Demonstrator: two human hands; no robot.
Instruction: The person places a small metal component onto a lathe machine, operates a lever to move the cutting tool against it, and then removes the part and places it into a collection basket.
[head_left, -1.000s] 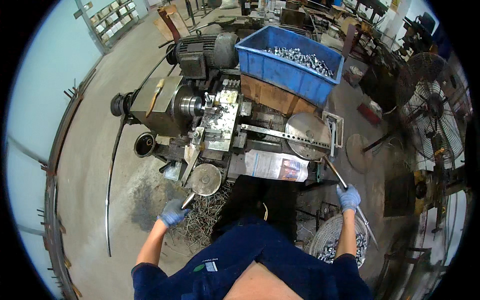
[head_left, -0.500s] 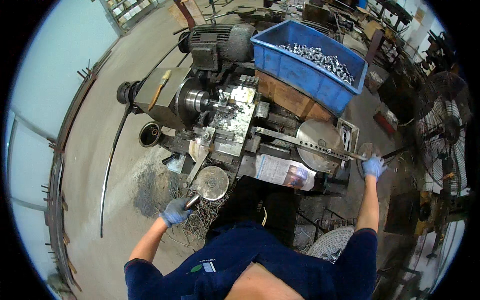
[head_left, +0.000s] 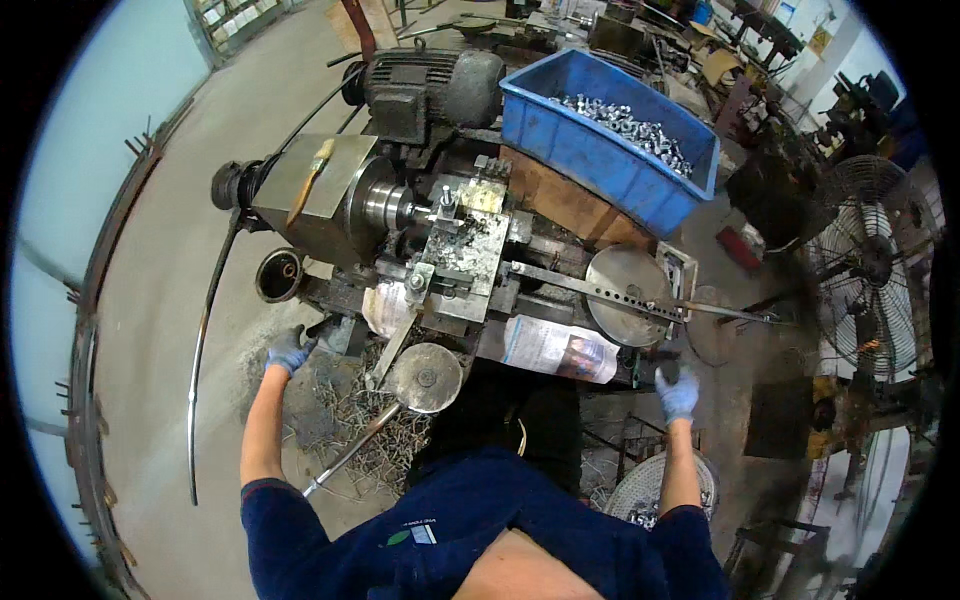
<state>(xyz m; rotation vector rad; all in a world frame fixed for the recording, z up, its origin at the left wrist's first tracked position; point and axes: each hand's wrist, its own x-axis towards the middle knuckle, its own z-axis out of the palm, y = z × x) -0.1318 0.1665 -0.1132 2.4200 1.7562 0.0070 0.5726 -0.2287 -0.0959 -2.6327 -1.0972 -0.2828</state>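
Note:
My left hand [head_left: 290, 353], in a blue-grey glove, is at the left end of the machine, its fingers apart beside a small black lever [head_left: 321, 327]. Whether it touches the lever is hard to see. Toward the front right, my gloved right hand [head_left: 677, 394] has its fingers spread near a dark part at the machine's edge. Between my hands, a round metal hub [head_left: 428, 378] carries a long handle [head_left: 352, 449] slanting down left. A perforated flat bar [head_left: 590, 288] with a rod handle [head_left: 735, 313] crosses a round metal dish [head_left: 630, 270]. Neither handle is held.
A chuck [head_left: 385, 206] faces the tool slide [head_left: 463, 245]. Behind stand a motor [head_left: 425, 90] and a blue bin [head_left: 600, 150] of small metal parts. A brush [head_left: 312, 182] lies on the headstock. Metal shavings [head_left: 350, 410] cover the floor; a fan [head_left: 870, 260] stands right.
My left hand has left the hub's handle and moved up left to the black lever. The right hand has let go of the rod handle and come down left. The hub's handle has swung outward.

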